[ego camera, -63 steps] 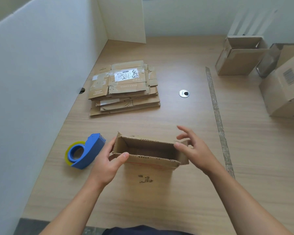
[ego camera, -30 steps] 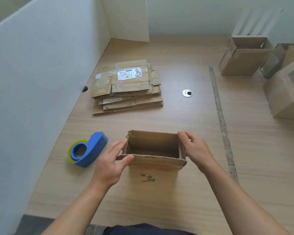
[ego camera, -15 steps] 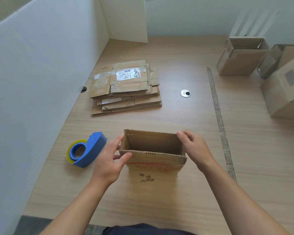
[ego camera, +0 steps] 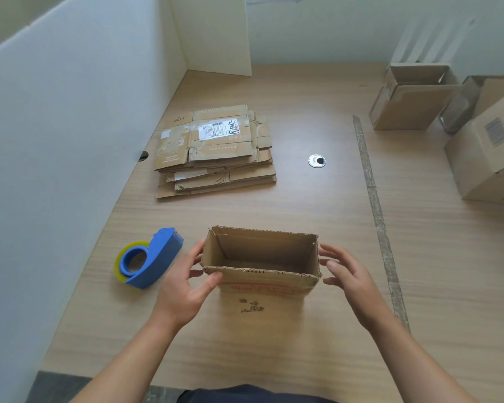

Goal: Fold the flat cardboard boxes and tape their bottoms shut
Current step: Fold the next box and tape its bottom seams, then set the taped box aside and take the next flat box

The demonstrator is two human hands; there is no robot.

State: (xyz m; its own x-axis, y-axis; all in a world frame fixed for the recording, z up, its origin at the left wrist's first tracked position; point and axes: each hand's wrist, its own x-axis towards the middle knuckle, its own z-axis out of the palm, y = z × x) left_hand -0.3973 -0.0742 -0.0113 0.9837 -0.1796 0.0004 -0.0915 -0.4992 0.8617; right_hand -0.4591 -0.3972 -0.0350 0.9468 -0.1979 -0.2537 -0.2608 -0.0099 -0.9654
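The opened box (ego camera: pixel 262 283) stands mouth-up near the desk's (ego camera: pixel 303 359) front edge, midway along. The left hand (ego camera: pixel 184 289) cups its near-left corner, fingers relaxed. The right hand (ego camera: pixel 349 274) hovers spread just beside the right wall — holding nothing. So loosely braced, the walls could skew flat when it is tipped for taping — the tape dispenser (ego camera: pixel 152 260) lies to its left.

The wooden table (ego camera: pixel 332 359) holds an open box (ego camera: pixel 264 282) near its front edge, a tape roll (ego camera: pixel 150 258) by the left edge, flat boxes (ego camera: pixel 216 154) farther back.
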